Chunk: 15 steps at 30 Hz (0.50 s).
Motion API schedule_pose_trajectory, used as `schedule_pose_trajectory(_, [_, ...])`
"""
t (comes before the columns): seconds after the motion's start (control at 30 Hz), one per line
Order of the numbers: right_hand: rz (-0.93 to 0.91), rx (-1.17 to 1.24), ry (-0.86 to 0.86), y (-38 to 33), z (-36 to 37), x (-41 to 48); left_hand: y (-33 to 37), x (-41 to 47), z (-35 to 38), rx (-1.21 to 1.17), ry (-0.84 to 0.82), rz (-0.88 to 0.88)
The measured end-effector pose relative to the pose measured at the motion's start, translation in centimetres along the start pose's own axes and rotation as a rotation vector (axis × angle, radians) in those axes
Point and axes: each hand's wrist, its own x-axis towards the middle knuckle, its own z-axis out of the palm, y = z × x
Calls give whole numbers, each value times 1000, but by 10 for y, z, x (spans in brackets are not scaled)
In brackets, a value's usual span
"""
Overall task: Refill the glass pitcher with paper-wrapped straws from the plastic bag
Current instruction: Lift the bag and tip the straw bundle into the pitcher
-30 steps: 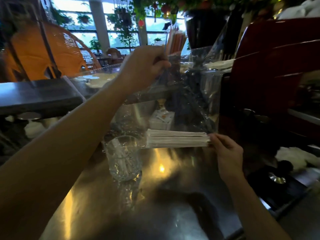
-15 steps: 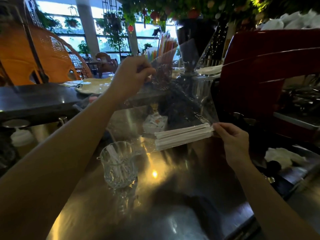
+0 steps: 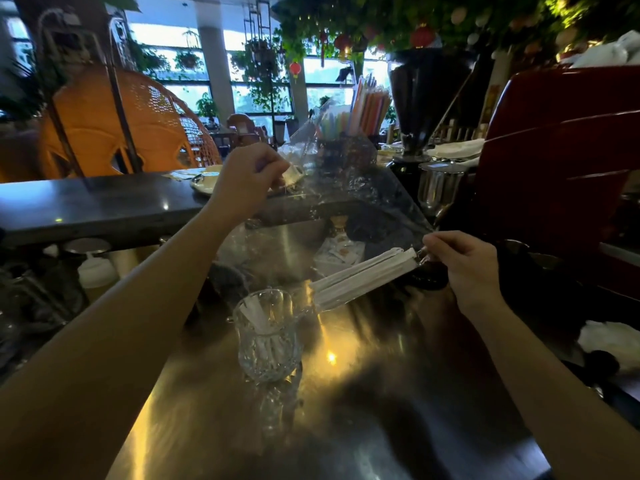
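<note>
A cut-glass pitcher (image 3: 268, 337) stands upright on the steel counter (image 3: 346, 410), with a few paper-wrapped straws inside. I hold a clear plastic bag (image 3: 349, 206) stretched above it. My left hand (image 3: 247, 180) pinches the bag's upper corner, raised high. My right hand (image 3: 462, 263) grips the bag's lower right corner. A bundle of white wrapped straws (image 3: 363, 277) lies inside the bag, tilted down to the left, its low end just right of the pitcher's rim.
A red espresso machine (image 3: 561, 168) fills the right side. A dark grinder (image 3: 420, 98) and a holder of coloured straws (image 3: 367, 109) stand behind the bag. A raised dark bar ledge (image 3: 86, 206) runs along the left. White cloths (image 3: 613, 337) lie at the right.
The right hand has lifted its corner, so the straw bundle went from level to sloping down toward the pitcher. The left hand has dropped somewhat.
</note>
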Motion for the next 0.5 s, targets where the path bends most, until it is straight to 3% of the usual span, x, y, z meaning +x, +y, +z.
schedule_pose_trajectory(0.5, [20, 61, 30, 3, 14, 6, -16, -9, -9, -88, 15, -103])
